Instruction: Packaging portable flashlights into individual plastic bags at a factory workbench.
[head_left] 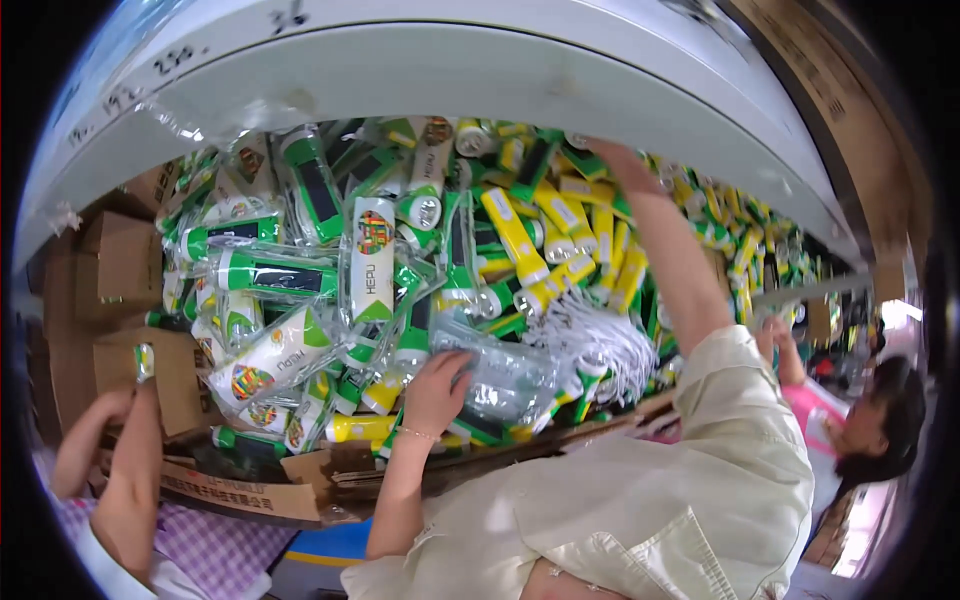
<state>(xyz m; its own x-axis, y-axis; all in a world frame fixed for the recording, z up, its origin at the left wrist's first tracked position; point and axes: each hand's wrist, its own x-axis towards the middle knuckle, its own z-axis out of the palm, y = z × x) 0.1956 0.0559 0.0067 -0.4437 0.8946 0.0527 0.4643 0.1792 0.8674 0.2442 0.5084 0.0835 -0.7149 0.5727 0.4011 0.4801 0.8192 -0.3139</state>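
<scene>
My left hand (437, 392), a thin bracelet at its wrist, has its fingers curled on the edge of a stack of clear plastic bags (505, 372) lying over the pile. My right arm stretches to the far side, where my right hand (612, 158) is beside a flashlight's round lens end (577, 142); its fingers are mostly hidden. Around both hands lie green-and-white flashlights with dark panels, some in clear bags, such as a bagged flashlight (277, 273). Loose yellow-and-white flashlights (515, 237) lie between my hands. A bundle of white cords (600, 345) rests right of the bags.
A pale ledge (480, 85) overhangs the far side of the pile. Cardboard boxes (150, 370) stand at the left, and a cardboard edge (240, 492) runs along the near side. One co-worker's hand (145, 365) holds a small item at the left; another person (850, 430) is at the right.
</scene>
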